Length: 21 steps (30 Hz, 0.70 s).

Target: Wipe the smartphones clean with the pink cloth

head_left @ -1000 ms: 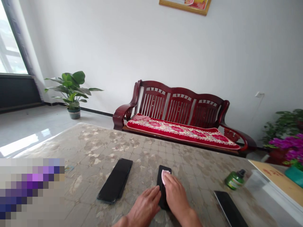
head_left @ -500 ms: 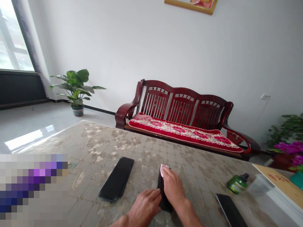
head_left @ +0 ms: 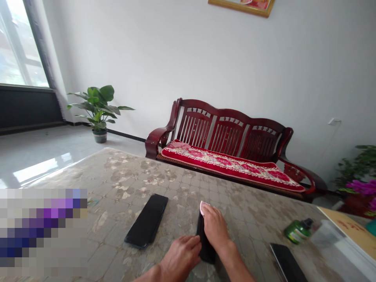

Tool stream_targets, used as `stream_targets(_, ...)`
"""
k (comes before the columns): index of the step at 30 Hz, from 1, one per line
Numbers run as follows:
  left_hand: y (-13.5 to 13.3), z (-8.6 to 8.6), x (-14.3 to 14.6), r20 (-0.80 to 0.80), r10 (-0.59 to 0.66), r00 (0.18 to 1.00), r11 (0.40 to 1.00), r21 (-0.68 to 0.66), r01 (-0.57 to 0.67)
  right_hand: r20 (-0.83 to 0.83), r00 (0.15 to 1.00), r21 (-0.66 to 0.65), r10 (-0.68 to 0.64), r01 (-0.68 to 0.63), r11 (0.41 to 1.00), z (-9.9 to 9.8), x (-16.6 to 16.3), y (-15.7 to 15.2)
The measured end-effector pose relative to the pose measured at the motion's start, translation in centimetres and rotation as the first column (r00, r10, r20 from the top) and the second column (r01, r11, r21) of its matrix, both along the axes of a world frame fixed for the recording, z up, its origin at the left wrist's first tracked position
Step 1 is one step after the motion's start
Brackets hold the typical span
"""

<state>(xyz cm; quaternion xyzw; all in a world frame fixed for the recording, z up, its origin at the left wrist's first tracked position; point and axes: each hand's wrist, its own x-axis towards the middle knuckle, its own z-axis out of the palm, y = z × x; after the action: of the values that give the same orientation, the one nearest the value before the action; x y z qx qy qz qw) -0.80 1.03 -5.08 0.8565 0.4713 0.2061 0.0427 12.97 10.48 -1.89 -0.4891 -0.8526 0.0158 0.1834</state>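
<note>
Between my two hands a slim black phone [head_left: 207,250] stands tilted on its edge on the table, partly covered by my fingers. My left hand [head_left: 184,252] grips its near left side, fingers pressed together against it. At the far end, my right hand [head_left: 216,225] is closed over a pale pink cloth [head_left: 202,206], which lies against the phone's upper edge. Most of the cloth is hidden under the fingers. To the left of my hands, another black phone [head_left: 147,221] lies flat, seemingly on top of a second flat dark item.
The table [head_left: 117,176] has a patterned cover. On the right are a dark phone [head_left: 288,262], a green bottle [head_left: 297,231] lying on its side and a clear-sided box [head_left: 337,246]. Beyond stand a wooden bench [head_left: 229,137] and a potted plant [head_left: 100,113]. A blurred patch hides the lower left.
The view has turned slightly left, so everything sits a little further right. Both hands keep their hold on the phone and cloth, with hardly any shift between them.
</note>
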Motion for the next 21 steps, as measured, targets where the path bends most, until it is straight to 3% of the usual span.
stream_targets(9, 0.3, 0.1, 0.2, -0.015, 0.014, 1.000, 0.996, -0.087, -0.015, -0.026, 0.993, 0.067, 0.113, -0.111, 0.992, -1.9, 2.8, -5.1)
stream_targets(17, 0.2, -0.3, 0.1, 0.045, 0.006, 0.999, 1.000, -0.025, -0.005, 0.011, 1.000, 0.034, 0.016, -0.017, 0.999, -0.8, 0.6, -1.0)
stream_targets(21, 0.3, -0.8, 0.1, 0.028, 0.009, 1.000, 0.999, -0.031, -0.008, 0.006, 0.999, 0.044, 0.037, -0.037, 0.998, -1.5, 1.5, -2.5)
